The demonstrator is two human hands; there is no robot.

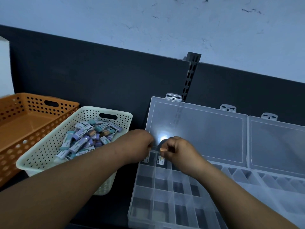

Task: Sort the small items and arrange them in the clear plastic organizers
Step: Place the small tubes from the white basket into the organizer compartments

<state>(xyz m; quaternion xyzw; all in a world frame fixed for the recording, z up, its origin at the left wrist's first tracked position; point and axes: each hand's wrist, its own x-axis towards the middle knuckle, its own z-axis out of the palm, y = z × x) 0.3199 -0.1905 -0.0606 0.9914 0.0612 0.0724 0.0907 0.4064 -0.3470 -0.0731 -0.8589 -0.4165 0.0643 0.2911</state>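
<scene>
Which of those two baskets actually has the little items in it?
The cream basket, beside the clear organizer, holds a pile of small wrapped items. The orange basket to its left shows a bare floor.

No legible text on small items [82, 141].

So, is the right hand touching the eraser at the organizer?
Touching. The head view shows fingers of the right hand pinching the eraser above the organizer.

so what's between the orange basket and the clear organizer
the cream basket of erasers, with the left forearm crossing it; seen in the head view
</scene>
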